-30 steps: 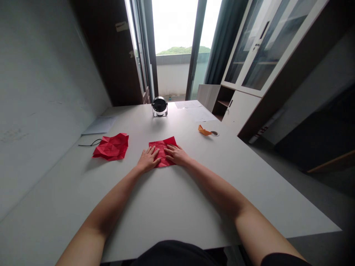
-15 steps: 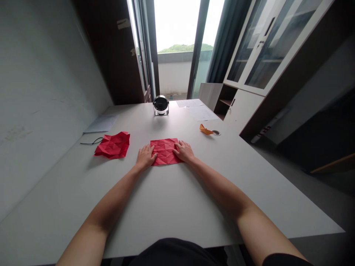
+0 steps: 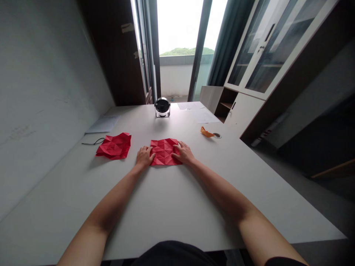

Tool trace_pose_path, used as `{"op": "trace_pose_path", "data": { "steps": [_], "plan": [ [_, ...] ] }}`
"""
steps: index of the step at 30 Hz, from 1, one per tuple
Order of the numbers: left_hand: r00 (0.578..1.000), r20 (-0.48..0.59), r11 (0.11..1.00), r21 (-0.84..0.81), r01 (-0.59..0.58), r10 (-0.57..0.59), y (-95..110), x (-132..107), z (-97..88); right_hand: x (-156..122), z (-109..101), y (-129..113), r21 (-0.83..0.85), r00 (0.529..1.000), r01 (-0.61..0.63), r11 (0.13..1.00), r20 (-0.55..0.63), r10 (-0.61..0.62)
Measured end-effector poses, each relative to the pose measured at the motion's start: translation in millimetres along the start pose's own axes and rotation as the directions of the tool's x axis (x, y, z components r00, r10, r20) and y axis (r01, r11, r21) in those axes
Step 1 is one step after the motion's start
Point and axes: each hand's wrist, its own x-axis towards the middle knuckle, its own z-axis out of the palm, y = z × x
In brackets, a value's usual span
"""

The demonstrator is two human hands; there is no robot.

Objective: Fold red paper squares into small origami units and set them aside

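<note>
A creased sheet of red origami paper (image 3: 164, 152) lies on the white table between my hands, its surface a grid of raised and sunken folds. My left hand (image 3: 144, 156) rests at its left edge, fingers slightly bent and apart, the thumb and index tip touching the paper. Over the right edge lies my right hand (image 3: 184, 152), with spread fingertips and thumb on the sheet. The parts of both edges under the hands are hidden. To the left sits a second crumpled red paper (image 3: 114, 146), apart from my hands.
A black cord (image 3: 93, 142) lies beside the second red paper. Farther back are a round black device on a metal stand (image 3: 162, 107), white sheets (image 3: 208, 116) and a pale paper stack (image 3: 102, 124). An orange folded paper (image 3: 206, 132) lies near a cable hole (image 3: 217, 135).
The fingers of my left hand are a little more bent, and the paper's folds stand up slightly more. The view has tilted up slightly. Both hands stay at the paper's sides.
</note>
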Motion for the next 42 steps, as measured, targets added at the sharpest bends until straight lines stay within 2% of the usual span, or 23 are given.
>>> {"op": "trace_pose_path", "data": {
  "steps": [4,11,19,22,25,30,34,38,42],
  "plan": [
    [1.0,-0.02,1.0,-0.007,-0.013,0.013,0,2,0.6,0,1,-1,0.003,0.998,0.057,0.998,0.027,-0.057],
    [0.999,-0.054,0.999,-0.039,-0.003,0.0,-7,5,8.2,-1,0,-3,0.009,0.997,0.069,0.998,-0.036,-0.068],
    [0.996,-0.079,0.973,-0.23,0.017,-0.037,-16,8,12.7,-1,-3,-6,0.024,0.993,0.106,0.994,-0.062,-0.105],
    [0.994,-0.087,0.928,-0.373,0.028,-0.065,-15,10,11.6,-1,-3,-6,0.031,0.993,0.106,0.994,-0.047,-0.105],
    [0.997,-0.04,0.858,-0.513,0.034,-0.064,-17,13,14.1,-1,-1,-5,0.03,0.994,0.099,0.995,-0.047,-0.097],
    [0.992,-0.044,0.767,-0.638,0.064,-0.119,-22,15,20.4,-2,1,-6,0.035,0.992,0.101,0.994,-0.08,-0.098],
    [0.989,-0.08,0.782,-0.622,0.049,-0.126,-19,12,18.0,-3,0,-7,0.035,0.988,0.114,0.993,-0.109,-0.11],
    [0.988,-0.151,0.829,-0.556,-0.06,-0.03,-13,9,12.4,-3,0,-7,0.06,0.98,0.122,0.991,-0.167,-0.11],
    [0.969,-0.248,0.862,-0.491,-0.125,-0.001,-12,7,7.4,-3,-4,-9,0.231,0.938,0.242,0.942,-0.306,-0.165]
  ]
}}
